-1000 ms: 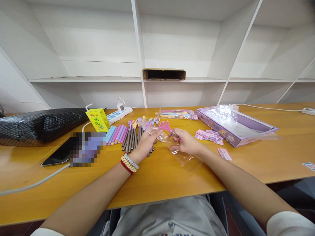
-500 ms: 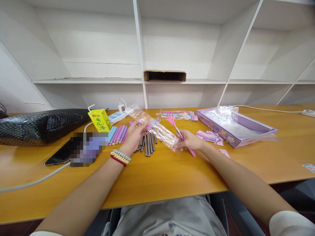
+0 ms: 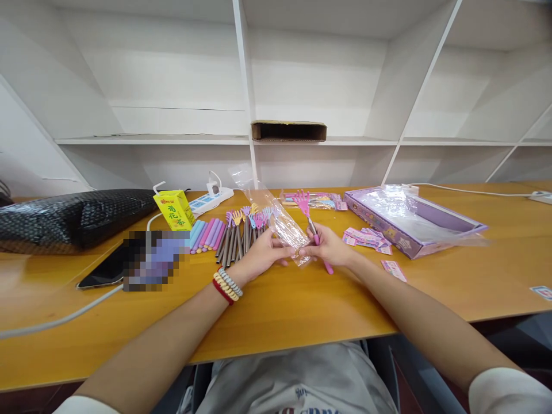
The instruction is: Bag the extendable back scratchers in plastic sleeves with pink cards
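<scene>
My left hand [image 3: 268, 253] pinches the lower end of a long clear plastic sleeve [image 3: 287, 227]. Beside it, my right hand [image 3: 325, 247] grips a pink hand-shaped scratcher [image 3: 303, 202] with a metal shaft, its head pointing up, while its thumb and finger also touch the sleeve's end. The sleeve slants up and left, partly over a row of metal tubes with coloured hand-shaped heads [image 3: 237, 218]. Left of that row lie blue, pink and purple handles [image 3: 211, 234]. Small printed pink cards [image 3: 368, 238] are right of my right hand.
Packed items [image 3: 314, 200] lie at the back. An open purple box [image 3: 414, 224] stands at right. To the left are a yellow drink carton [image 3: 175, 210], a power strip [image 3: 211, 201], a phone [image 3: 106, 267], a white cable and a black wrapped parcel [image 3: 77, 221]. Shelving rises behind.
My left hand has moved right and down to the sleeve's lower end, beside my right hand. The row of tubes shows more fully, and the scratcher stands more upright.
</scene>
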`<action>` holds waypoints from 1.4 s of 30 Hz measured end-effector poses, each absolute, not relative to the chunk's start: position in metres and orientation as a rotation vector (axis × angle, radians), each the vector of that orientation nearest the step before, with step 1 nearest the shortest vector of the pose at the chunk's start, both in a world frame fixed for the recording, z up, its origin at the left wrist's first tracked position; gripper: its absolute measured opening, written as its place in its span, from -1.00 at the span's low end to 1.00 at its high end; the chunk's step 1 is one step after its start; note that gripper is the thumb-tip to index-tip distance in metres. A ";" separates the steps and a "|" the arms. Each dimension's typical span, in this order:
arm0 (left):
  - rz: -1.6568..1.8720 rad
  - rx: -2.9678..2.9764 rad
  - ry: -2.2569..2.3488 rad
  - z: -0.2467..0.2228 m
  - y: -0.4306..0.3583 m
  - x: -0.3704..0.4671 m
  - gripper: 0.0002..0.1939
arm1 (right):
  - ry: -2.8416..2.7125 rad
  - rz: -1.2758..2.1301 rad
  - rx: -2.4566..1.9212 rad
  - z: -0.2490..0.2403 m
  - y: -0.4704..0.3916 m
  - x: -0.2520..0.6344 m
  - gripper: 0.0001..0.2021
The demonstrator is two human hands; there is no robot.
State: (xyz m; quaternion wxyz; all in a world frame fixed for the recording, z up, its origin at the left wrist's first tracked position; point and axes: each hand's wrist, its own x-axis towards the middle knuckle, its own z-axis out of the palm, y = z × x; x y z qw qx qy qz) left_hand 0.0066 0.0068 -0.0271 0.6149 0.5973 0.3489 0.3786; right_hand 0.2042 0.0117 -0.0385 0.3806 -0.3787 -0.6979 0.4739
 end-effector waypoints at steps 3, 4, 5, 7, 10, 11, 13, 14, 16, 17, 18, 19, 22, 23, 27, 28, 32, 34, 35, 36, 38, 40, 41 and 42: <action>0.865 1.331 0.806 -0.030 0.005 0.010 -0.28 | -1.795 1.148 -1.025 -0.039 0.010 0.204 -0.55; 0.875 1.323 0.809 -0.030 0.005 0.010 -0.29 | -1.808 1.125 -1.044 -0.039 0.009 0.204 -0.55; 0.892 1.319 0.815 -0.031 0.006 0.010 -0.34 | -1.825 1.096 -1.059 -0.038 0.009 0.204 -0.55; 0.943 1.317 0.838 -0.032 0.008 0.010 -0.46 | -1.872 1.032 -1.090 -0.036 0.009 0.205 -0.57; 1.029 1.313 0.887 -0.033 0.014 0.007 -0.60 | -2.005 0.871 -1.111 -0.033 0.011 0.208 -0.63; 1.056 1.310 0.902 -0.033 0.016 0.006 -0.64 | -2.065 0.790 -1.119 -0.033 0.011 0.210 -0.63; 1.108 1.303 0.924 -0.032 0.019 0.003 -0.70 | -2.184 0.621 -1.145 -0.031 0.013 0.213 -0.62; 1.135 1.300 0.931 -0.031 0.020 0.002 -0.73 | -2.231 0.553 -1.164 -0.031 0.013 0.214 -0.61; 1.185 1.291 0.936 -0.029 0.021 -0.001 -0.74 | -2.292 0.474 -1.193 -0.030 0.013 0.217 -0.61; 1.207 1.286 0.936 -0.028 0.022 -0.002 -0.74 | -2.304 0.451 -1.195 -0.029 0.013 0.218 -0.61; 1.224 1.280 0.935 -0.026 0.022 -0.003 -0.73 | -2.310 0.433 -1.191 -0.029 0.013 0.219 -0.61; 1.238 1.275 0.937 -0.026 0.023 -0.004 -0.73 | -2.310 0.415 -1.187 -0.029 0.013 0.219 -0.61; 1.255 1.265 0.943 -0.024 0.024 -0.007 -0.76 | -2.291 0.371 -1.193 -0.030 0.015 0.221 -0.64; 1.255 1.261 0.941 -0.024 0.025 -0.007 -0.77 | -2.277 0.360 -1.200 -0.031 0.016 0.222 -0.66; 1.260 1.189 0.894 -0.024 0.026 -0.009 -0.77 | -2.252 0.332 -1.189 -0.034 0.019 0.225 -0.68; 1.261 1.162 0.881 -0.024 0.026 -0.010 -0.77 | -2.262 0.328 -1.177 -0.034 0.019 0.225 -0.69; 1.270 1.129 0.892 -0.025 0.028 -0.011 -0.75 | -2.297 0.322 -1.148 -0.034 0.018 0.225 -0.73; 1.269 1.134 0.912 -0.025 0.029 -0.012 -0.74 | -2.303 0.331 -1.133 -0.033 0.017 0.225 -0.73; 1.265 1.128 0.915 -0.025 0.029 -0.013 -0.74 | -2.307 0.343 -1.123 -0.033 0.017 0.225 -0.73; 1.261 1.120 0.911 -0.025 0.029 -0.013 -0.74 | -2.311 0.357 -1.111 -0.032 0.017 0.225 -0.73; 1.255 1.102 0.893 -0.025 0.028 -0.012 -0.76 | -2.317 0.389 -1.086 -0.031 0.016 0.225 -0.72; 1.262 1.087 0.880 -0.024 0.026 -0.011 -0.77 | -2.320 0.419 -1.063 -0.030 0.014 0.225 -0.71; 1.265 1.082 0.875 -0.023 0.025 -0.010 -0.77 | -2.322 0.430 -1.054 -0.030 0.014 0.225 -0.71; 1.264 1.078 0.871 -0.022 0.024 -0.009 -0.78 | -2.324 0.438 -1.048 -0.029 0.013 0.224 -0.71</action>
